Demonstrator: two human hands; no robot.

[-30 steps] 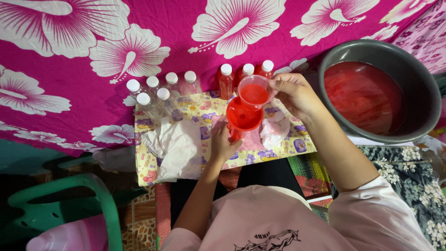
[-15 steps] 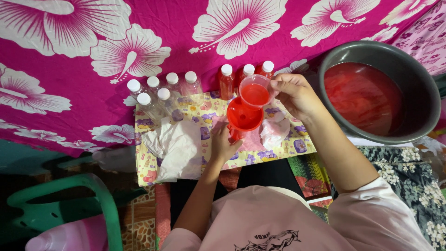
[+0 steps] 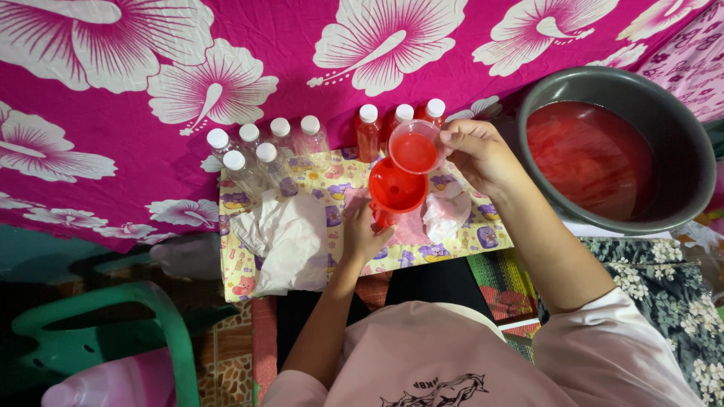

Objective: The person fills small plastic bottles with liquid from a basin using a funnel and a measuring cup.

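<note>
From the head view I have one picture to work with, looking straight down over the person's lap. My right hand [image 3: 475,154] is closed around a small clear cup [image 3: 413,147] holding red liquid, fingers wrapped on its rim at the 3 o'clock side. The cup sits just above and touching the far rim of a red funnel [image 3: 396,188], at about 1 o'clock from the funnel's centre. My left hand [image 3: 364,234] is closed on something below the funnel, at its 7 o'clock; I cannot tell for sure what it grips, since the funnel bowl hides it.

The relation that matters: the cup lies directly over the funnel mouth, the funnel's long axis pointing down into the patterned cloth [image 3: 467,241], and the right hand is the nearer one to the cup.

At 11 o'clock from the funnel stand empty clear bottles [image 3: 260,147] with white caps; at 12 o'clock, red-filled bottles [image 3: 368,132]. A grey basin [image 3: 679,136] of red liquid sits at 3 o'clock, well apart. Crumpled white tissue [image 3: 290,241] lies at 9 o'clock.
</note>
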